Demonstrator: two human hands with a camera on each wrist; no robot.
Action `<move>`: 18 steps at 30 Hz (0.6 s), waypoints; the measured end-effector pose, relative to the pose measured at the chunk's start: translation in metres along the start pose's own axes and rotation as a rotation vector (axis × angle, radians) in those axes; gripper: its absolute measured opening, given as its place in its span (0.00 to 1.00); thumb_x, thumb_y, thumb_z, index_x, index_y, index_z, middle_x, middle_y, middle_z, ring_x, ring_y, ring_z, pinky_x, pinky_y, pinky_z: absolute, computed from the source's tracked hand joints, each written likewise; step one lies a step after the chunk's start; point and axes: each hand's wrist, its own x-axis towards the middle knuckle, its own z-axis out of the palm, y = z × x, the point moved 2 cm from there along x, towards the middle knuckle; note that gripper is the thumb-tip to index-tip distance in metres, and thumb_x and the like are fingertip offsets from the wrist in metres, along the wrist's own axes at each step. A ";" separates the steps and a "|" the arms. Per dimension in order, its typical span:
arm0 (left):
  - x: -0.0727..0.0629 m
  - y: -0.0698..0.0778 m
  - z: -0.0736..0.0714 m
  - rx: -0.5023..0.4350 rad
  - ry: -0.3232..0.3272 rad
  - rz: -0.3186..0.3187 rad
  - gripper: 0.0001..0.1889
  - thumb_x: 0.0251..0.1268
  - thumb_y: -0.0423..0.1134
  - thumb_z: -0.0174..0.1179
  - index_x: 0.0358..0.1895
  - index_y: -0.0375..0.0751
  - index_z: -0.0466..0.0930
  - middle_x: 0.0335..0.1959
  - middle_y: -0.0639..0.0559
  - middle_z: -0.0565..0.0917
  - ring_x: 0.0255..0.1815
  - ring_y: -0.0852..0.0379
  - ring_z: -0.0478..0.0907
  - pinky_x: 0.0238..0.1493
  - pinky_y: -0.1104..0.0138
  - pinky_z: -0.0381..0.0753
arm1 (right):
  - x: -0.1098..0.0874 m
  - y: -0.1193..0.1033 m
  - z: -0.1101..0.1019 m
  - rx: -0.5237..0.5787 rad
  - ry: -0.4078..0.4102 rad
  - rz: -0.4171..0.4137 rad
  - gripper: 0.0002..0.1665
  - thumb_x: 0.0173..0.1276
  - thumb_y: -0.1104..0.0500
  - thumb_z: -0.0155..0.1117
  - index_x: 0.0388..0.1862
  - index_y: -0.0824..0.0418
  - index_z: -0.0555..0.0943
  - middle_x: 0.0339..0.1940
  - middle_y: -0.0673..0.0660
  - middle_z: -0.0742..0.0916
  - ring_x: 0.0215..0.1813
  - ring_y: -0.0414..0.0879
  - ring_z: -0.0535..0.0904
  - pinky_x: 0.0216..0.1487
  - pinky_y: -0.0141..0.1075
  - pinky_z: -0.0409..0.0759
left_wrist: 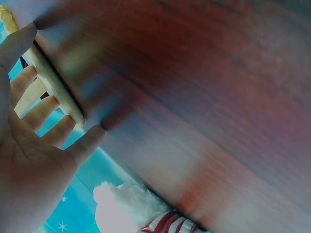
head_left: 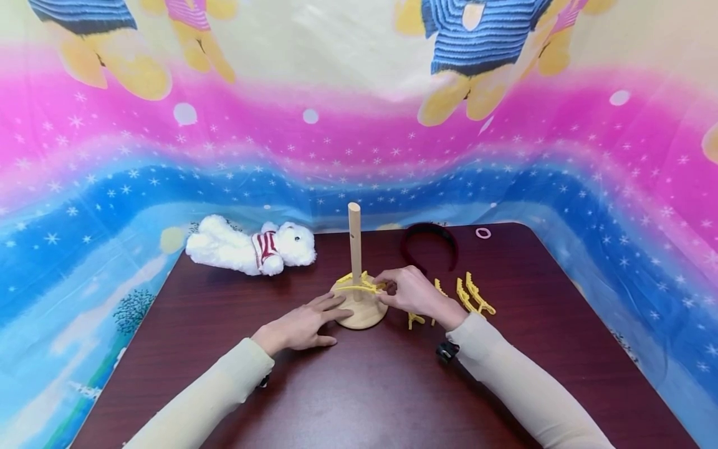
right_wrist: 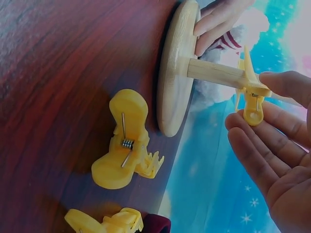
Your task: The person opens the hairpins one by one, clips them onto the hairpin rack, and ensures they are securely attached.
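Note:
A round wooden base (head_left: 364,318) with an upright wooden post (head_left: 355,243) stands mid-table. My right hand (head_left: 417,293) pinches the levers of a yellow hair clip (right_wrist: 253,111) between thumb and fingers. That clip's long toothed arms lie on either side of the post, above the base; whether they press on the wood I cannot tell. My left hand (head_left: 303,324) rests its spread, fairly straight fingers on the base's left edge, thumb toward the front. Several more yellow hair clips (head_left: 471,296) lie on the table to the right, partly hidden by the right hand and wrist.
On the back left lies a white plush bear (head_left: 247,249) in a red-striped shirt. Behind the clips is a dark red headband (head_left: 429,227), and a pale pink ring (head_left: 483,233) sits near the back right corner. Printed cloth surrounds the dark wooden table (head_left: 348,386).

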 end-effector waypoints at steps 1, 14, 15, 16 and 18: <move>0.000 0.000 0.000 0.001 0.001 0.001 0.34 0.68 0.51 0.64 0.75 0.55 0.65 0.80 0.44 0.58 0.82 0.39 0.51 0.76 0.50 0.63 | 0.000 0.000 0.000 -0.003 0.003 -0.001 0.15 0.62 0.53 0.74 0.48 0.52 0.88 0.35 0.47 0.91 0.32 0.35 0.83 0.35 0.28 0.78; 0.000 0.002 -0.003 -0.008 -0.002 -0.005 0.34 0.67 0.50 0.64 0.75 0.55 0.65 0.80 0.44 0.58 0.82 0.38 0.51 0.76 0.49 0.63 | -0.008 0.006 -0.010 0.072 -0.023 0.061 0.18 0.64 0.47 0.72 0.51 0.51 0.87 0.39 0.47 0.91 0.42 0.44 0.87 0.40 0.35 0.81; 0.000 0.001 -0.003 -0.007 -0.004 -0.008 0.34 0.67 0.50 0.64 0.75 0.55 0.65 0.81 0.45 0.58 0.82 0.38 0.51 0.76 0.49 0.63 | -0.009 0.007 -0.011 0.077 -0.023 0.069 0.18 0.64 0.47 0.72 0.51 0.51 0.87 0.40 0.48 0.91 0.42 0.44 0.87 0.40 0.36 0.81; -0.001 0.001 -0.003 -0.007 -0.003 -0.009 0.34 0.67 0.51 0.64 0.75 0.55 0.65 0.81 0.45 0.58 0.82 0.39 0.51 0.76 0.49 0.63 | -0.010 0.008 -0.011 0.083 -0.021 0.075 0.18 0.64 0.47 0.72 0.51 0.51 0.87 0.40 0.48 0.91 0.42 0.45 0.87 0.40 0.36 0.82; -0.001 0.001 -0.002 -0.006 -0.008 -0.014 0.34 0.67 0.51 0.64 0.75 0.56 0.65 0.81 0.45 0.58 0.82 0.39 0.50 0.76 0.49 0.62 | -0.012 0.011 -0.013 0.091 -0.020 0.087 0.18 0.64 0.47 0.72 0.51 0.51 0.87 0.40 0.48 0.91 0.41 0.44 0.87 0.39 0.35 0.82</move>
